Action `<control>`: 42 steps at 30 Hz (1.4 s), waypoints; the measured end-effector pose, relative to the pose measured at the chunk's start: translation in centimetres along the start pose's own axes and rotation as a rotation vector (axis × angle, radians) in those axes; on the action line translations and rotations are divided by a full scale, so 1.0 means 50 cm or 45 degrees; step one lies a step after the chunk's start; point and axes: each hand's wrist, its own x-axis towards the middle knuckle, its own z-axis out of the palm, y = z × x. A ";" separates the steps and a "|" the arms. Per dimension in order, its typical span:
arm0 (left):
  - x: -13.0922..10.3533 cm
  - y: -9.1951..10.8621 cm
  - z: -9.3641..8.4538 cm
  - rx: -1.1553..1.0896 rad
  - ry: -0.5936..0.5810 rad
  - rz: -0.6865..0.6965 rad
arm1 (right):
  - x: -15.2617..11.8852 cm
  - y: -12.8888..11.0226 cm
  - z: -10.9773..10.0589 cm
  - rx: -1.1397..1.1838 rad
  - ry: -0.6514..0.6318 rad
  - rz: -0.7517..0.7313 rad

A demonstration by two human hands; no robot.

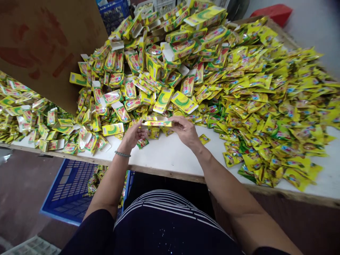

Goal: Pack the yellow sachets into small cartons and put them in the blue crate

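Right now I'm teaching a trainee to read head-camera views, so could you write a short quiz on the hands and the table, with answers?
1. Multiple choice: which wrist wears the grey bracelet?
A) neither
B) the left
C) the right

2. True or false: the heap of loose pouches lies mostly toward the right side of the white table.

3. Fill in: the small yellow box is between the left hand and the ____.

Key: 1) B; 2) true; 3) right hand.
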 end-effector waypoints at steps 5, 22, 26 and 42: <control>0.003 0.012 0.015 -0.082 0.114 0.085 | -0.009 -0.003 0.032 -0.243 0.009 -0.176; -0.048 -0.085 -0.038 1.530 0.495 0.303 | -0.053 -0.003 0.124 -0.912 -0.096 -0.115; -0.047 -0.088 -0.031 1.250 0.434 0.374 | -0.043 0.034 0.157 -0.886 -0.323 0.027; -0.069 -0.096 0.060 -0.002 0.135 0.369 | -0.030 0.010 0.089 0.129 -0.407 0.490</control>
